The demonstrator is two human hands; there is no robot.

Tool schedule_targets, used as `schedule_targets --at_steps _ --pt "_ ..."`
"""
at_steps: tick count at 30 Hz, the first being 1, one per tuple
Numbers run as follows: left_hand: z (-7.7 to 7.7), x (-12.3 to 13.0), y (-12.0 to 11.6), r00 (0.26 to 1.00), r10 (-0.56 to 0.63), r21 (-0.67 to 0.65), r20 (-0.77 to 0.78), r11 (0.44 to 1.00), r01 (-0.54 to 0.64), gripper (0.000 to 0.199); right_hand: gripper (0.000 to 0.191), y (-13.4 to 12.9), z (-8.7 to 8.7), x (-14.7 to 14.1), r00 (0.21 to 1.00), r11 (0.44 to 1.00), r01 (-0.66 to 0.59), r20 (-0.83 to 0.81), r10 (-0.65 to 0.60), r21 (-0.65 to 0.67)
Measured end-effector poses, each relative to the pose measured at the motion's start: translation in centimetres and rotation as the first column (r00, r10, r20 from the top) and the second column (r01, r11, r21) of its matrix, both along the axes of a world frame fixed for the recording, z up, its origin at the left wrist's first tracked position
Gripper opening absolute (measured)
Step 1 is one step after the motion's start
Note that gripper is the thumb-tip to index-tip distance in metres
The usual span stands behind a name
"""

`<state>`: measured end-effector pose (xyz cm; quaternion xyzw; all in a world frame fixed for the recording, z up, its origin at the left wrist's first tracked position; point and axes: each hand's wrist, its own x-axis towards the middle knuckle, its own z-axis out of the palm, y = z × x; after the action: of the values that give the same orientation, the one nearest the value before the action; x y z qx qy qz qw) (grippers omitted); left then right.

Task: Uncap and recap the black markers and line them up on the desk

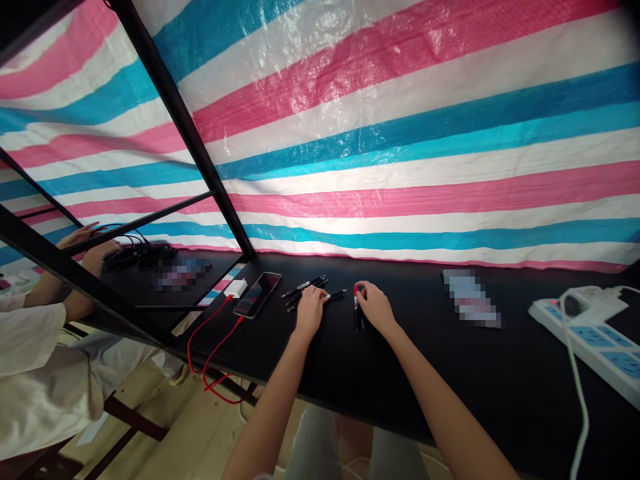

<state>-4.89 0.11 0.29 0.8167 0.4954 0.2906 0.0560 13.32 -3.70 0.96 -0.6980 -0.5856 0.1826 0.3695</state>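
Observation:
Several dark pens (304, 285) lie in a loose group on the black table (350, 373). Over the right part of that group is my left hand (311, 311), its thumb and fingertips closed on a black pen (336, 294) that points to the right. My right hand (376, 307) is a short way to the right, fingers closed at the top of a red-capped pen (356, 308), which points toward the table's front edge. Another dark pen partly shows beside it, under the hand.
A phone (258, 295) with a red cable and a white charger (236, 288) lies at left. A blurred packet (471, 298) and a white power strip (590, 340) are at right. Beyond the black metal frame (180, 120), a person's hands (100, 250) touch black cables (140, 253).

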Motion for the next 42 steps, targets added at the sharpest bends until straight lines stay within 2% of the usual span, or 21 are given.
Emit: schedule_targets --at_steps 3,6,8,10,12,16,21,25,30,33,35,37,40,42 --pt "0.4 0.5 -0.3 0.980 -0.119 -0.065 0.158 0.989 0.130 0.010 0.033 0.7 -0.5 0.2 0.949 0.998 -0.059 -0.309 0.057 0.003" --pt "0.7 0.9 -0.4 0.927 -0.192 -0.090 0.323 0.969 0.232 0.011 0.047 1.0 -0.5 0.3 0.762 0.994 -0.104 -0.640 0.098 0.029" --pt "0.7 1.0 -0.4 0.887 -0.197 -0.100 0.417 0.960 0.260 0.011 0.053 1.0 -0.2 0.3 0.646 0.990 -0.126 -0.752 0.132 0.066" --pt "0.6 1.0 -0.3 0.850 -0.196 -0.122 0.490 0.949 0.289 0.011 0.052 0.8 0.0 0.2 0.587 0.980 -0.168 -0.789 0.183 0.103" --pt "0.5 1.0 -0.2 0.819 -0.196 -0.160 0.540 0.931 0.328 0.012 0.048 0.6 0.2 0.0 0.572 0.975 -0.184 -0.793 0.211 0.126" --pt "0.3 1.3 -0.1 0.766 -0.171 -0.247 0.620 0.884 0.398 0.017 0.044 0.5 0.3 -0.1 0.608 0.981 -0.127 -0.770 0.194 0.147" --pt "0.4 1.4 0.0 0.680 -0.136 -0.316 0.720 0.809 0.496 0.036 0.042 0.5 0.5 0.2 0.665 0.970 -0.111 -0.709 0.234 0.216" --pt "0.4 1.3 0.0 0.681 -0.152 -0.330 0.716 0.786 0.523 0.031 0.041 0.5 0.5 0.6 0.688 0.973 -0.098 -0.692 0.218 0.209" --pt "0.0 1.3 0.2 0.663 -0.096 -0.390 0.743 0.742 0.545 0.035 0.037 0.6 0.4 0.6 0.706 0.967 -0.074 -0.672 0.223 0.244" --pt "-0.1 1.3 0.2 0.663 -0.085 -0.397 0.744 0.741 0.541 0.035 0.037 0.6 0.5 0.5 0.701 0.967 -0.046 -0.681 0.210 0.251" --pt "-0.1 1.2 0.2 0.681 -0.083 -0.402 0.728 0.752 0.522 0.034 0.039 0.7 0.7 0.8 0.692 0.969 0.003 -0.700 0.176 0.246" --pt "0.0 1.1 0.2 0.705 -0.085 -0.404 0.704 0.769 0.496 0.033 0.040 0.8 0.8 1.5 0.663 0.962 0.103 -0.738 0.122 0.252" --pt "0.0 0.9 0.2 0.741 -0.101 -0.386 0.664 0.803 0.455 0.029 0.039 1.0 0.7 3.0 0.560 0.907 0.329 -0.828 0.036 0.262" --pt "0.0 0.8 0.2 0.746 -0.104 -0.361 0.657 0.826 0.433 0.028 0.038 1.2 0.5 4.0 0.495 0.867 0.433 -0.869 0.002 0.248"
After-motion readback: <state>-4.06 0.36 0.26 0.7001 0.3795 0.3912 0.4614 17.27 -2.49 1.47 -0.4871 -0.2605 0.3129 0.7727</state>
